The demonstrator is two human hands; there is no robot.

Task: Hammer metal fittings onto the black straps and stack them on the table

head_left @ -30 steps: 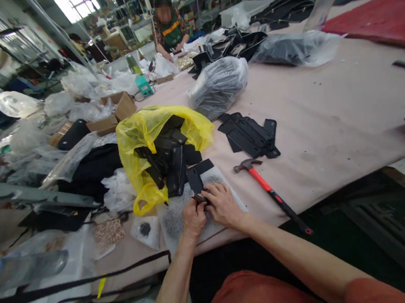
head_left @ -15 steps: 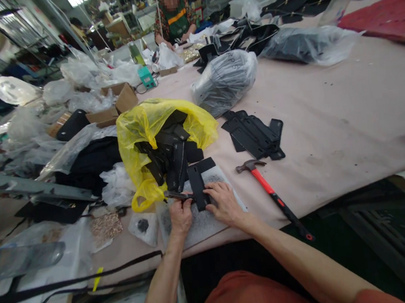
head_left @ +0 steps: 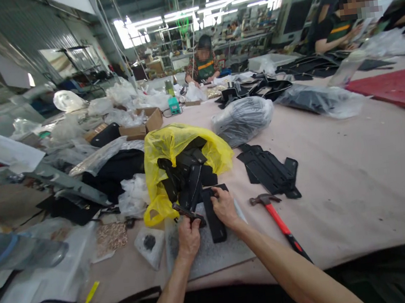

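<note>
My left hand (head_left: pixel 190 237) is closed around a dark, rod-like metal tool (head_left: pixel 185 211), held slanting above a pale stone-like slab (head_left: pixel 199 260). A flat black strip (head_left: pixel 216 225) lies lengthwise on the slab, one end toward me. At its far end, my right hand (head_left: pixel 226 208) has bent fingers pinching the strip's edge. Just beyond the slab, a yellow plastic bag (head_left: pixel 161 143) gapes toward me, with several black pieces (head_left: pixel 193 184) spilling out. To the right rests a claw hammer (head_left: pixel 278 220) with a red and black handle.
A pile of black strips (head_left: pixel 267 168) lies beyond the hammer. Farther back are a clear bag of dark pieces (head_left: pixel 244 118) and a red sheet (head_left: pixel 394 85). Small copper-coloured parts (head_left: pixel 112 238) and a white block (head_left: pixel 150 246) sit left. Co-workers are across the table.
My right hand has shifted from the strip's near end to its far end. The strip now reaches closer to me. The tool stays in my left hand, and the camera has tilted up.
</note>
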